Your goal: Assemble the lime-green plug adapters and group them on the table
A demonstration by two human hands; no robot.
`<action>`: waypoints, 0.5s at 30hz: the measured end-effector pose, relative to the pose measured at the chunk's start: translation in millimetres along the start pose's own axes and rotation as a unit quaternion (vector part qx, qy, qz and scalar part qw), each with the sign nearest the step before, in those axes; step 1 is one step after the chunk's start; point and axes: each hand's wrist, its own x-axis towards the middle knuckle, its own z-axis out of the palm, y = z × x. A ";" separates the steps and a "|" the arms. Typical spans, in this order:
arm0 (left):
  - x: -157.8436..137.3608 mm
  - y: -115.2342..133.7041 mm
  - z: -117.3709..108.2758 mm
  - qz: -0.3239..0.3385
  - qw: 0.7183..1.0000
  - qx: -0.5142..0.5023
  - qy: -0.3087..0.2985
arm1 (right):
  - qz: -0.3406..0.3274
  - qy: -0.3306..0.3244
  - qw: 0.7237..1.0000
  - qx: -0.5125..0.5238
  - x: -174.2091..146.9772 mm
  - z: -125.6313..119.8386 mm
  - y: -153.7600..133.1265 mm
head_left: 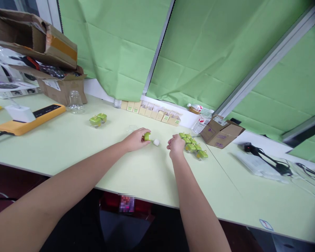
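My left hand (137, 140) grips a small green lid (147, 136) between thumb and fingers, just above the table. Beside it, to the right, is a small white rounded piece (156, 142). A clear plastic piece (132, 128) lies behind my left hand. My right hand (176, 145) is closed, its fingers curled; what they hold, if anything, is hidden. Right against that hand stands a cluster of small clear containers with green looped lids (191, 147). Two more green-lidded containers (98, 120) stand together farther left.
A row of small cardboard boxes (152, 111) lines the table's back edge. Bottles (199, 122) and a carton (220, 131) stand at the back right. To the left are an orange power strip (31, 119), a clear jar (75, 102) and stacked cardboard boxes (60, 52).
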 end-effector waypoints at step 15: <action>0.5 2.4 -0.3 -0.002 1.000 -0.011 -0.004 | 0.124 -0.864 0.369 -0.319 -199.2 -2.3 32.3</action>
